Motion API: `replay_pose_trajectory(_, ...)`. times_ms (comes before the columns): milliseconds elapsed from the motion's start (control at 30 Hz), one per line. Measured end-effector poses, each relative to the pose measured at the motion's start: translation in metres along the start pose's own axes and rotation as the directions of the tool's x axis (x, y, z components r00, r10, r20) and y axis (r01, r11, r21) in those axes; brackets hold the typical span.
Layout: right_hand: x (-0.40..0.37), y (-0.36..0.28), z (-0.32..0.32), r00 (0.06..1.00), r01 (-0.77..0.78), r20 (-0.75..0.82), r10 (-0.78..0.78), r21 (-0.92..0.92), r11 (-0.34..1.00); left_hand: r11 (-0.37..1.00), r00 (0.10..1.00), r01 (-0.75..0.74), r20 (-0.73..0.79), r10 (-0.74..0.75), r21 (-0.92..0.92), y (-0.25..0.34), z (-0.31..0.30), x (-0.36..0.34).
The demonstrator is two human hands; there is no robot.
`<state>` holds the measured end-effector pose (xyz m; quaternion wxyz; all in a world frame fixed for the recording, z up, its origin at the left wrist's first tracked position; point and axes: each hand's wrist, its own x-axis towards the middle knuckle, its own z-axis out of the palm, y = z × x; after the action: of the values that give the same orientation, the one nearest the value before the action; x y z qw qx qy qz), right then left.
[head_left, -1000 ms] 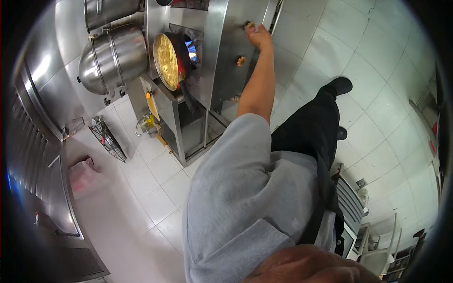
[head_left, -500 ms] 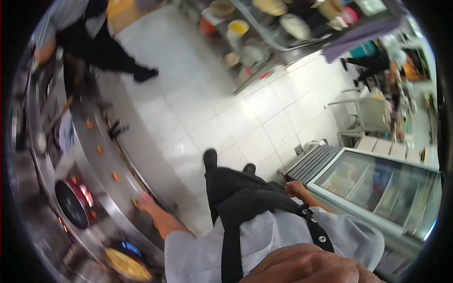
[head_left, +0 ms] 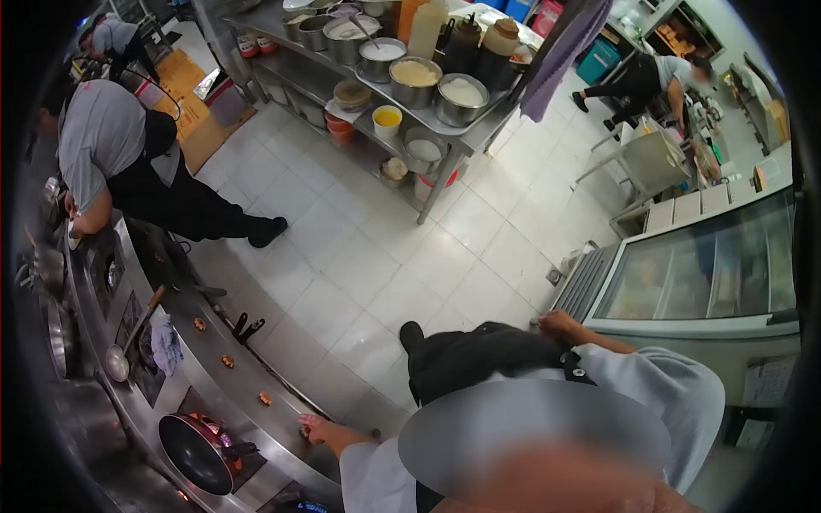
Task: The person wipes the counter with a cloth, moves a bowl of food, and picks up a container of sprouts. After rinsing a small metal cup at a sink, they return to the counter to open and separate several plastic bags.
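Observation:
My left hand [head_left: 316,429] is at the steel counter edge on the left, its fingers pinched around a small orange-brown piece [head_left: 304,431]. Similar pieces lie in a spaced row along the counter, the nearest one [head_left: 265,398] just beyond my hand. A black pan with a red outside [head_left: 196,455] rests over a glowing burner, left of that hand. On my other side, my right hand [head_left: 554,324] is low beside the glass-topped freezer [head_left: 701,265]. Its fingers are curled, and nothing shows in them.
A ladle [head_left: 118,363] and a crumpled cloth [head_left: 166,344] lie on the stove. A co-worker [head_left: 107,145] stands farther along it. Ahead is a steel shelf unit [head_left: 466,141] with bowls and bottles. Another person [head_left: 671,75] bends near a chair [head_left: 646,162].
The view has shifted and become sharper, showing more of the shelves and co-worker. My left hand is still at the same piece, and my right hand remains beside the freezer.

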<state>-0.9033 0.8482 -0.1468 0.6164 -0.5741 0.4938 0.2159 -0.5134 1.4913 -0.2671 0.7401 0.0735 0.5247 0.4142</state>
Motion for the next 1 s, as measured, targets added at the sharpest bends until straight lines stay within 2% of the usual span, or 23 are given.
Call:
replay_pose_trajectory(67, 0.003, 0.020, -0.007, 0.998, 0.054, 0.010, -0.054, 0.053, 0.997, 1.000, 0.999, -0.017, -0.046, 0.018, 0.018, 0.000, -0.001, 0.002)
replay_pose_trajectory(167, -0.008, -0.018, -0.002, 0.995, 0.036, -0.087, -0.049, -0.154, 0.987, 0.972, 0.991, -0.107, -0.055, 0.121, 0.210, -0.004, -0.005, -0.002)
replay_pose_trajectory(200, -0.010, -0.023, -0.006, 0.997, 0.033, -0.062, -0.038, -0.089, 0.996, 0.963, 0.987, -0.137, -0.046, 0.151, 0.230, -0.005, -0.007, 0.003)
replay_pose_trajectory(233, -0.012, -0.029, -0.008, 0.999, 0.026, -0.037, -0.027, -0.023, 0.999, 0.958, 0.992, -0.120, 0.004, 0.124, 0.259, -0.003, -0.012, 0.013)
replay_pose_trajectory(300, -0.008, -0.029, -0.022, 0.991, -0.020, 0.133, -0.033, 0.372, 0.928, 0.947, 0.993, -0.083, 0.106, 0.052, 0.310, -0.003, -0.023, 0.035)
replay_pose_trajectory(333, -0.018, -0.063, -0.010, 0.958, -0.215, -0.126, 0.258, 0.280, 0.936, 0.942, 0.990, -0.066, 0.137, 0.022, 0.328, -0.009, -0.025, 0.040)
replay_pose_trajectory(400, -0.026, -0.105, 0.001, 0.968, -0.169, -0.156, 0.197, 0.174, 0.970, 0.931, 0.964, -0.056, 0.261, -0.044, 0.361, -0.019, -0.031, 0.041)
replay_pose_trajectory(467, -0.007, -0.144, -0.021, 0.975, -0.076, -0.201, 0.099, 0.118, 0.990, 0.917, 0.844, -0.111, 0.523, -0.117, 0.383, -0.035, -0.029, 0.005)
replay_pose_trajectory(500, 0.016, -0.160, -0.041, 0.973, -0.017, -0.227, 0.044, 0.121, 0.992, 0.813, 0.761, -0.037, 0.544, -0.354, 0.581, -0.046, -0.033, -0.005)
replay_pose_trajectory(533, 0.044, -0.177, -0.070, 0.944, 0.230, -0.186, -0.273, -0.220, 0.948, 0.655, 0.630, -0.043, 0.529, -0.568, 0.754, -0.056, -0.037, -0.014)
replay_pose_trajectory(567, 0.055, -0.215, -0.088, 0.917, 0.307, -0.260, -0.301, -0.020, 0.952, 0.424, 0.626, -0.148, 0.417, -0.660, 0.893, -0.080, -0.044, -0.033)
replay_pose_trajectory(600, 0.047, -0.268, -0.095, 0.865, 0.378, -0.395, -0.308, 0.110, 0.919, 0.080, 0.675, -0.242, 0.227, -0.702, 0.967, -0.115, -0.054, -0.054)
replay_pose_trajectory(633, 0.037, -0.319, -0.104, 0.805, 0.454, -0.455, -0.380, 0.062, 0.889, -0.133, 0.658, -0.326, 0.124, -0.742, 0.936, -0.150, -0.061, -0.074)
replay_pose_trajectory(667, 0.039, -0.362, -0.118, 0.728, 0.488, -0.561, -0.395, 0.019, 0.873, -0.220, 0.597, -0.415, 0.083, -0.798, 0.883, -0.180, -0.065, -0.116)
replay_pose_trajectory(700, 0.054, -0.395, -0.145, 0.644, 0.485, -0.602, -0.472, -0.156, 0.861, -0.241, 0.502, -0.513, 0.061, -0.862, 0.824, -0.203, -0.065, -0.168)
replay_pose_trajectory(733, 0.056, -0.429, -0.163, 0.505, 0.442, -0.692, -0.515, -0.305, 0.844, -0.197, 0.382, -0.535, 0.027, -0.924, 0.822, -0.230, -0.068, -0.212)
replay_pose_trajectory(767, 0.049, -0.463, -0.173, 0.352, 0.371, -0.747, -0.564, -0.441, 0.817, -0.185, 0.306, -0.673, 0.042, -0.951, 0.716, -0.253, -0.072, -0.267)
replay_pose_trajectory(800, 0.039, -0.491, -0.178, 0.255, 0.339, -0.811, -0.527, -0.436, 0.834, -0.139, 0.223, -0.666, 0.017, -0.975, 0.733, -0.277, -0.076, -0.322)
replay_pose_trajectory(833, 0.036, -0.515, -0.185, 0.155, 0.306, -0.860, -0.486, -0.426, 0.851, -0.052, 0.110, -0.745, 0.044, -0.993, 0.665, -0.282, -0.077, -0.388)
replay_pose_trajectory(867, 0.056, -0.530, -0.196, -0.082, 0.265, -0.874, -0.480, -0.483, 0.835, 0.020, -0.016, -0.775, 0.012, -1.000, 0.632, -0.297, -0.081, -0.440)
replay_pose_trajectory(900, 0.071, -0.533, -0.210, -0.011, 0.330, -0.839, -0.544, -0.517, 0.790, 0.148, -0.161, -0.793, 0.032, -0.986, 0.591, -0.310, -0.087, -0.491)
replay_pose_trajectory(967, 0.094, -0.546, -0.258, 0.099, 0.473, -0.701, -0.706, -0.591, 0.653, 0.292, -0.312, -0.761, 0.068, -0.948, 0.579, -0.318, -0.089, -0.596)
replay_pose_trajectory(1000, 0.108, -0.544, -0.280, 0.137, 0.457, -0.565, -0.814, -0.693, 0.558, 0.423, -0.439, -0.701, 0.121, -0.890, 0.574, -0.314, -0.088, -0.649)
